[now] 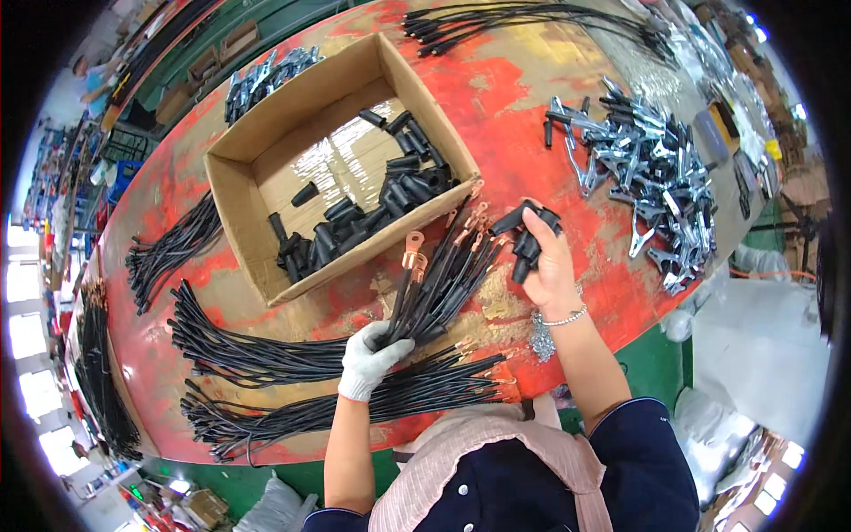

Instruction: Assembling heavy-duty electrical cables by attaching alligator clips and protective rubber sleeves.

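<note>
My left hand, in a white glove, is closed around the near part of a bundle of black cables. Copper ring lugs cap the cable ends, which fan up and away from the glove. Just right of those ends, my bare right hand grips several short black sleeves between thumb and fingers. Behind the cables stands an open cardboard box, with many loose black sleeves heaped along its near and right sides.
A pile of silver metal clamps covers the table's right side. More clamps lie behind the box. Other black cable bundles lie in front, at left and at the far edge. Small metal pieces lie beside my right wrist.
</note>
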Action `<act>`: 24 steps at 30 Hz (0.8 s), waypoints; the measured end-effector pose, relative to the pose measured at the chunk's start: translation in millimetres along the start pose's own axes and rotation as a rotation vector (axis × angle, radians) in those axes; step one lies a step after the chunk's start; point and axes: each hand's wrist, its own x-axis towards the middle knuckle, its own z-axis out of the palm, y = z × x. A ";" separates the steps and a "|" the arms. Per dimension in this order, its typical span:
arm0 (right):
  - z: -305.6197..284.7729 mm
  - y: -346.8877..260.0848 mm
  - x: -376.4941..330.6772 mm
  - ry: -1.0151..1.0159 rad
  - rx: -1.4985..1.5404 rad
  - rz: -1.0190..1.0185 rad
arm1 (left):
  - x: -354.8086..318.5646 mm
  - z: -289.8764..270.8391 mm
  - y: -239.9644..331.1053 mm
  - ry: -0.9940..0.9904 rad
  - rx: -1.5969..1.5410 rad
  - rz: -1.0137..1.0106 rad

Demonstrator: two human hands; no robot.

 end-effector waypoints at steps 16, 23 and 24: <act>-6.0 -25.7 0.2 -0.290 -0.417 -0.089 | -0.5 6.5 0.4 -0.012 0.190 -0.035; -11.4 -36.5 -4.0 -0.383 -0.501 -0.020 | 2.1 17.8 -1.0 -0.073 0.238 -0.025; -13.0 -31.8 -6.9 -0.387 -0.471 -0.094 | 6.3 15.0 -5.5 -0.102 0.326 0.007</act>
